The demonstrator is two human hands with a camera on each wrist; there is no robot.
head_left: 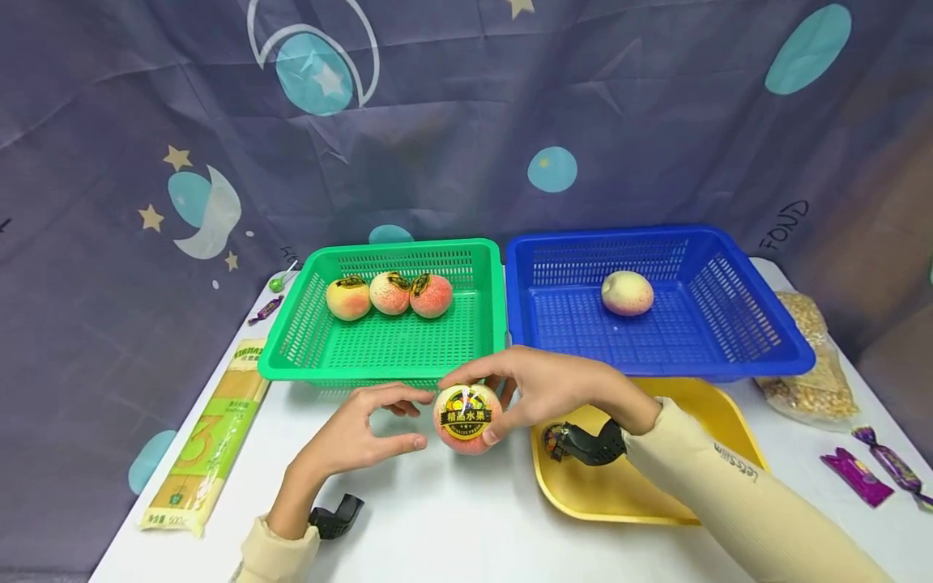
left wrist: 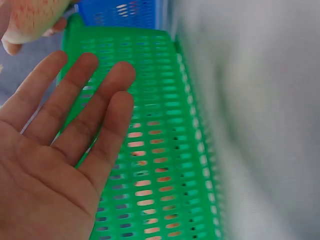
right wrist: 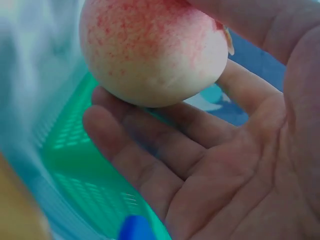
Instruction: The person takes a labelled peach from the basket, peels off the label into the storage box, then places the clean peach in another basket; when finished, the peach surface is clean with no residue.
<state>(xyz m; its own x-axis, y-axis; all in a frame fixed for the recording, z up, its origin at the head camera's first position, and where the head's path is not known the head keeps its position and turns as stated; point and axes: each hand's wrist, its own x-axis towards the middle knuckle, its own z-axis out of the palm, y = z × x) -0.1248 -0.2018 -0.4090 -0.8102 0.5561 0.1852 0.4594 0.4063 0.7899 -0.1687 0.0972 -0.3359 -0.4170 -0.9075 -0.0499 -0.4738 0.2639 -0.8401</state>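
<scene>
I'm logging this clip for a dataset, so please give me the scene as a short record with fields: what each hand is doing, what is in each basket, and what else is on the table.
right hand: grips a stickered peach in front of the baskets
left hand: open beside the peach, holding nothing
green basket: three stickered peaches
blue basket: one peach with no sticker showing
yellow tray: under the right wrist
table edges: noodle pack on the left, popcorn bag and wrapped candies on the right
</scene>
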